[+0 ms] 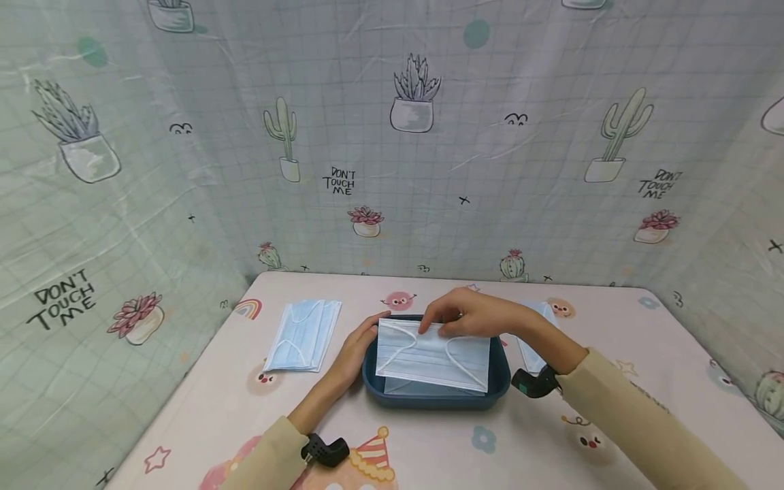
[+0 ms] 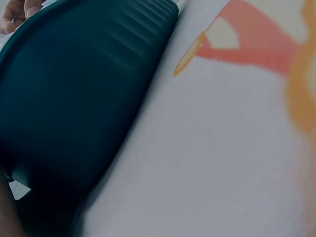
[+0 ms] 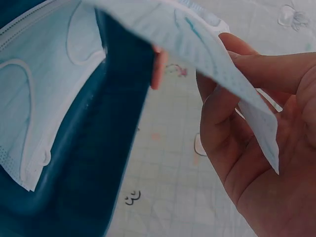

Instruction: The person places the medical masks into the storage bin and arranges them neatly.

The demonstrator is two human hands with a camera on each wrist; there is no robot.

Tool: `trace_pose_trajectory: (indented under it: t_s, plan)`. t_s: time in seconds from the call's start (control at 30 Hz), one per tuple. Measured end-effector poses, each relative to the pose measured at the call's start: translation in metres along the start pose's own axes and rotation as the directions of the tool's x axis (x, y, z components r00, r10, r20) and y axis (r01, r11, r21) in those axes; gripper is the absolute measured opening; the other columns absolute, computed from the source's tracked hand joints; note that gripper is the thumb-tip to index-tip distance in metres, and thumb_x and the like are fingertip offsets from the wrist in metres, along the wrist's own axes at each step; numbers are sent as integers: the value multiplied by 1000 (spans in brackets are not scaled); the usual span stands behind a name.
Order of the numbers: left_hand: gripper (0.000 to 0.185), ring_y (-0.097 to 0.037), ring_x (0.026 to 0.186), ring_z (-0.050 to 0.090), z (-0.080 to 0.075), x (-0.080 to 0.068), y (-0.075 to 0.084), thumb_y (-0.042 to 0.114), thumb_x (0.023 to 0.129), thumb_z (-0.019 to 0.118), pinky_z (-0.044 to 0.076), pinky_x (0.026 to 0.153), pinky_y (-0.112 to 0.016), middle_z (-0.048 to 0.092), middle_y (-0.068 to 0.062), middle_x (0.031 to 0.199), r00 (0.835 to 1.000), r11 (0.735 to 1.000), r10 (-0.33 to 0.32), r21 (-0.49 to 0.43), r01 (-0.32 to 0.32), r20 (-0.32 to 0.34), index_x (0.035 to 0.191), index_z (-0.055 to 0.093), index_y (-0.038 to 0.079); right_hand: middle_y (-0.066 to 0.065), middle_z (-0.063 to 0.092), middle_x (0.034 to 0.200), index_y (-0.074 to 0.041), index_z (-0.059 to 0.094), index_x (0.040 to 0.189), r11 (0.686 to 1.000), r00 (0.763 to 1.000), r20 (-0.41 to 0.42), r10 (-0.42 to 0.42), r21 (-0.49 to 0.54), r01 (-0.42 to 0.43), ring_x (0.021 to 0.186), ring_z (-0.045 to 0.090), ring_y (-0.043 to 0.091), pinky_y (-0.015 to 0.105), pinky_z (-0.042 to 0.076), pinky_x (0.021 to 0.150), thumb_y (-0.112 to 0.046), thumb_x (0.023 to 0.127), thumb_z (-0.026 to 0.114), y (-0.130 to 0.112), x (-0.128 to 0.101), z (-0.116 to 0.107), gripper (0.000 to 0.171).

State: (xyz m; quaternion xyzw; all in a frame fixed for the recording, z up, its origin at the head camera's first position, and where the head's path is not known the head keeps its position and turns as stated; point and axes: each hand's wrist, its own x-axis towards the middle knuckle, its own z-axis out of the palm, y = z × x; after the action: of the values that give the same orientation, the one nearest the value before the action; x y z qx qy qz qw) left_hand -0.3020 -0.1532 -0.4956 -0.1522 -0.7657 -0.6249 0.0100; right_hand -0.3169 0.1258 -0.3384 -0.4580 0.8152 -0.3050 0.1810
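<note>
Right hand (image 1: 471,314) pinches pale-blue pleated mask (image 1: 431,357) over tray (image 1: 499,381).

Curtained tabletop booth (image 1: 392,170), cartoon tablecloth (image 1: 202,408)

From my feed: cream long sleeves (image 1: 637,415) both arms, small black camera mount (image 1: 534,382) strapped at each wrist, bare hands.

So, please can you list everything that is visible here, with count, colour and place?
tray: one, dark blue, table centre.
mask in hand: one, light blue, over the tray.
mask in tray: at least one, light blue, under the held mask.
mask stack: one, light blue, left of tray.
masks at right: light blue, behind right wrist, count unclear.
table: one, cartoon-printed cloth.
backdrop: cactus print.
left hand: at tray's left rim.
right hand: fingers pinch the held mask.
</note>
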Motion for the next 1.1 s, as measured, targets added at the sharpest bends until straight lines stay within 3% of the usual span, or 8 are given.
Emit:
trace_pose_trajectory:
  t_s: [0.27,0.5,0.87,1.1]
  plan:
    - [43,-24,154,36,-3,-2,2,25,112,36,20,130,-51,49,-1,160,1000,1000,2,-3,-2,7,151,53,22,-1,74,114,-17,76,117,1000,994,110,9,22,-11,92,62,11,23,53,87,1,96,63,-3,12,9,30]
    - [43,-23,155,36,-3,-3,4,25,112,37,20,130,-50,49,-1,160,1000,1000,1,1,-1,5,151,53,21,1,72,110,-15,77,116,997,988,145,59,34,-65,86,60,11,21,49,78,1,96,64,1,16,14,29]
    - [43,-24,156,33,-1,-4,3,25,112,35,18,131,-52,47,-1,161,1000,1000,-5,1,5,10,152,51,21,8,73,121,-7,75,117,993,981,178,76,78,-91,97,63,14,23,52,92,5,95,63,15,19,12,28]
    - [43,-23,155,35,-2,-3,3,25,112,36,19,131,-52,48,0,160,1000,1000,-3,5,3,5,152,52,22,6,74,120,-8,75,118,993,972,217,94,53,-108,97,63,11,24,52,94,6,93,63,20,30,14,31]
